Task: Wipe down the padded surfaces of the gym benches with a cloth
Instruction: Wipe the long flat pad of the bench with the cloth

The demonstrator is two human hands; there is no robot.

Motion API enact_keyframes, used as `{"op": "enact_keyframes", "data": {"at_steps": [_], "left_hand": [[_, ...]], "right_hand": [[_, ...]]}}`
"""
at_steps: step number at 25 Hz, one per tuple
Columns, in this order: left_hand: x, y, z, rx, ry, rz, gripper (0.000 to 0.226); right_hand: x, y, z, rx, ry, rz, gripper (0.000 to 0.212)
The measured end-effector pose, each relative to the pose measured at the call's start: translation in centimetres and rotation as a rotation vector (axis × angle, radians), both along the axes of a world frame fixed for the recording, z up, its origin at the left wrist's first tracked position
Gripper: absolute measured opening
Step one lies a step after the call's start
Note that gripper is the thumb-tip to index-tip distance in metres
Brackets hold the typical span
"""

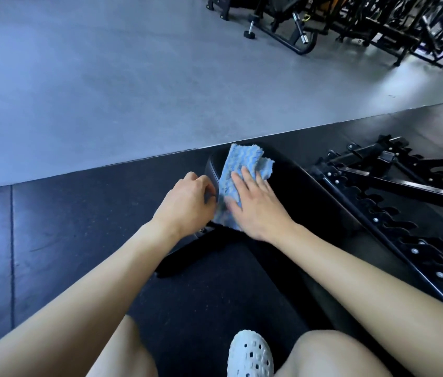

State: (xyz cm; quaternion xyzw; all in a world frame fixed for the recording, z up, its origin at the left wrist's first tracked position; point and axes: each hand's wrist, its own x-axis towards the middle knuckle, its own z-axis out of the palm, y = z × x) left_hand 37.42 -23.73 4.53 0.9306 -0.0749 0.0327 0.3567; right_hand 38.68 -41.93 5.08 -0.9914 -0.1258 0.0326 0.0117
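Now, right hand (255, 206) straight-fingered on cloth (238, 164), left hand (187, 202) seemingly gripping bench pad (292, 191)

The bench pad (285, 186) is black, smooth and slightly glossy, with a rounded far end, and slopes low over the dark floor. On its far left part lies the cloth (238, 164), a fluffy microfibre piece with pale blue and white wavy stripes, loosely folded, its far edge frayed and near the pad's rounded end, its near end hanging over the pad's left edge. The right hand (255, 205) lies flat on the cloth's nearer half, fingers straight, pressing it to the pad.
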Motion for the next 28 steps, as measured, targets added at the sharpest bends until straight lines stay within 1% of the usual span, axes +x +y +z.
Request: {"op": "enact_keyframes", "data": {"at_steps": [2, 3, 4, 6, 8, 9, 10, 13, 15, 18, 20, 21, 22, 23, 25, 26, 28], "left_hand": [[-0.1, -0.2, -0.4, -0.016, 0.009, 0.000, 0.013], [-0.2, -0.2, -0.5, -0.015, 0.018, -0.002, 0.013], [-0.3, -0.2, -0.5, -0.006, 0.027, -0.003, 0.013], [-0.6, -0.1, -0.3, 0.009, 0.036, -0.001, 0.013], [-0.7, 0.3, -0.1, 0.010, 0.018, 0.020, 0.014], [-0.6, 0.5, -0.1, 0.004, 0.006, 0.039, 0.015], [-0.4, 0.6, -0.2, -0.008, -0.003, 0.060, 0.016], [-0.2, 0.8, -0.4, -0.034, -0.009, 0.100, 0.017], [-0.3, 0.9, -0.5, -0.031, -0.003, 0.110, 0.018], [-0.7, 1.3, -0.6, -0.032, 0.005, 0.118, 0.018], [-0.9, 1.9, -0.6, -0.017, 0.008, 0.135, 0.018], [-1.0, 2.3, -0.6, -0.015, 0.008, 0.145, 0.018], [-1.1, 2.8, -0.6, -0.018, 0.007, 0.157, 0.019], [-1.2, 3.2, -0.6, -0.024, 0.006, 0.168, 0.019], [-1.2, 3.8, -0.7, -0.034, 0.000, 0.183, 0.019], [-1.2, 4.0, -0.7, -0.036, -0.001, 0.186, 0.019], [-1.3, 3.9, -0.9, -0.032, 0.010, 0.183, 0.020]], "right_hand": [[-1.5, -1.0, 0.4, 0.031, 0.001, 0.136, 0.068], [-0.4, -1.8, 0.4, 0.034, -0.001, 0.146, 0.065], [1.3, -2.4, 0.5, 0.029, 0.006, 0.111, 0.064], [5.2, -2.8, 0.6, -0.016, 0.042, -0.061, 0.064], [6.8, -1.3, 0.6, -0.035, 0.077, -0.170, 0.066], [6.3, -0.1, 0.5, -0.033, 0.071, -0.154, 0.066], [5.0, 1.0, 0.3, -0.030, 0.054, -0.094, 0.066], [-0.2, 1.3, -0.2, -0.044, -0.051, 0.167, 0.063], [0.1, 0.4, 0.2, -0.065, -0.054, 0.239, 0.059], [5.0, 2.1, 0.8, -0.066, 0.014, 0.153, 0.056], [6.8, 4.4, 0.5, -0.070, 0.019, 0.071, 0.056], [6.8, 5.2, 0.2, -0.114, -0.008, 0.067, 0.055], [5.9, 5.4, -0.2, -0.173, -0.041, 0.107, 0.053], [4.4, 4.9, -0.4, -0.236, -0.076, 0.175, 0.051], [0.9, 2.7, -0.6, -0.378, -0.149, 0.407, 0.041], [-0.5, 1.9, -0.4, -0.472, -0.150, 0.517, 0.036], [-0.3, 2.1, 0.0, -0.690, -0.065, 0.585, 0.038]]}}
